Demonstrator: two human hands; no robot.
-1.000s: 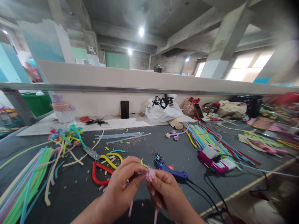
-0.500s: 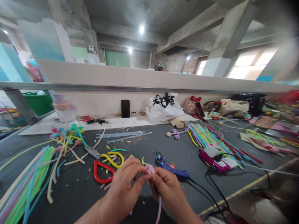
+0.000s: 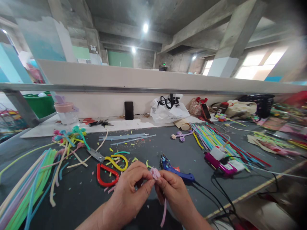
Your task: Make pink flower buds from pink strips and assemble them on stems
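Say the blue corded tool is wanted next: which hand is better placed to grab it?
Probably the right hand: the blue corded tool lies just beyond it, while the left hand is farther off. Both pinch the pink piece, though.

The one bold piece of lettering stood on the white plastic bag point(image 3: 159, 115) leaning at the back of the tabletop point(image 3: 93, 199): a slanting row of large black capitals point(image 3: 177, 101), in which an E and a Z could be made out near the left. The middle was crossed by the bag's black handle point(image 3: 170, 103), and the last character could have been an S or a 5 (the creased plastic did the reader no favours). Smaller print ran in a few short lines down the bag's left side, too fine to read. Far off in the room glowed a small green sign point(image 3: 164, 64), its marks too tiny to tell.
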